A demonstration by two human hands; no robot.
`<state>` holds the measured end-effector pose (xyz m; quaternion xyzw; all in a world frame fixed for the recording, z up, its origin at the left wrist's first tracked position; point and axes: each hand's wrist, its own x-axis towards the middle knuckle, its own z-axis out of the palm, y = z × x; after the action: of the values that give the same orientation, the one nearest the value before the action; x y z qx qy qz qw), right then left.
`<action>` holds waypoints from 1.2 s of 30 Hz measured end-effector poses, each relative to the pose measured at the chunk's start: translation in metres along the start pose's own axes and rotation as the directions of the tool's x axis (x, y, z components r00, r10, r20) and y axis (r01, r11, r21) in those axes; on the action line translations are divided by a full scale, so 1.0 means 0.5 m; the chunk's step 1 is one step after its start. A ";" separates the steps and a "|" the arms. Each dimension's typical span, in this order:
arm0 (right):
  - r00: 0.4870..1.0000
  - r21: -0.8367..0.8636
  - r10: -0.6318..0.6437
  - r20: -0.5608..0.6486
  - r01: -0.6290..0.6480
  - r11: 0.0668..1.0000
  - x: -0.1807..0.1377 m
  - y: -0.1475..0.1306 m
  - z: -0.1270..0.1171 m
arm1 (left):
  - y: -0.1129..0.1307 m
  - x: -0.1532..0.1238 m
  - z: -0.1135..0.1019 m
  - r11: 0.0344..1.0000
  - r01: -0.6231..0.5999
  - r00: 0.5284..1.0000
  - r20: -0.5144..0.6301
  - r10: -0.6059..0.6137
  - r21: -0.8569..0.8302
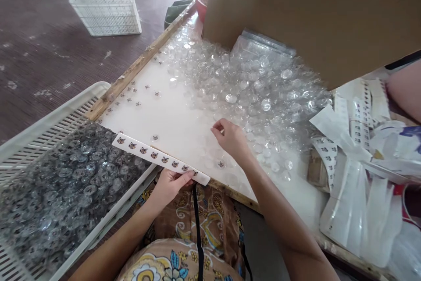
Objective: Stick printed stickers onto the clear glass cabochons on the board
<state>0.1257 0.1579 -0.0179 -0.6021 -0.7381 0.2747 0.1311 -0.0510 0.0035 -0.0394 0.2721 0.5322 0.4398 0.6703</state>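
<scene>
Floral dress (184, 228) nearest. left hand (169, 184): fingers clamped on cat-sticker strip (154, 156) at near bench (184, 114) edge. right hand (230, 138): fingertips pinched together among clear domes (243, 83); contents unclear.

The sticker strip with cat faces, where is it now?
The sticker strip sits low, left of centre in the head view; the left hand holds its right end, over the near edge of the white board, beside the basket.

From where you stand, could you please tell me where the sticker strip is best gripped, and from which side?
Pinch the strip at its right end, coming from the near long edge, as the left hand does. It is long, thin and flat, stickers line its face, and that end reaches past the board edge, so fingers fit beneath.
</scene>
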 end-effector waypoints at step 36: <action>0.908 0.547 -0.293 0.301 0.087 0.832 -0.137 -0.041 0.000 | 0.008 -0.020 0.005 0.988 -0.118 0.987 -0.093 0.127 0.099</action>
<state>0.1254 0.0896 0.0032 -0.4026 -0.7038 0.5588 0.1742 -0.0501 -0.0031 -0.0305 0.3131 0.5669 0.4680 0.6013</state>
